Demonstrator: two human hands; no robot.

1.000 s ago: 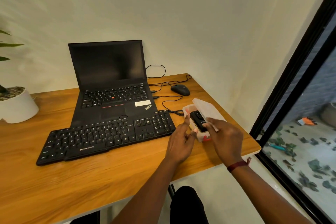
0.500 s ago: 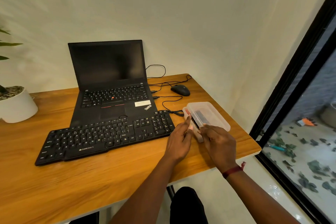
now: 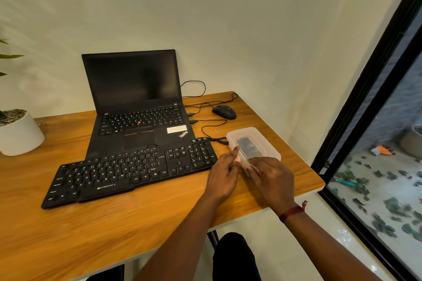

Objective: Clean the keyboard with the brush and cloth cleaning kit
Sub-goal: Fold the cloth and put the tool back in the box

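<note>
The wooden bench (image 3: 137,223) fills the lower left of the frame, with an open laptop (image 3: 137,102) at its back. In front of the laptop the black keyboard (image 3: 127,171) lies crosswise, its long axis running from lower left to mid-frame. Its right end stops just beside the clear plastic box (image 3: 265,143), which sits right of centre with its lid on. The box's long axis points up the frame, away from the person, and its near end is at the hands.

The left hand (image 3: 225,175) has its thumb upright against the box's left edge and its fingers curled in at the rim. The right hand (image 3: 274,178) has its fingers curled over the near end. A dark tool (image 3: 247,147), probably part of the kit, lies lengthwise inside.

The lid must come off first, I'd say. The left hand is nearer the keys.
</note>
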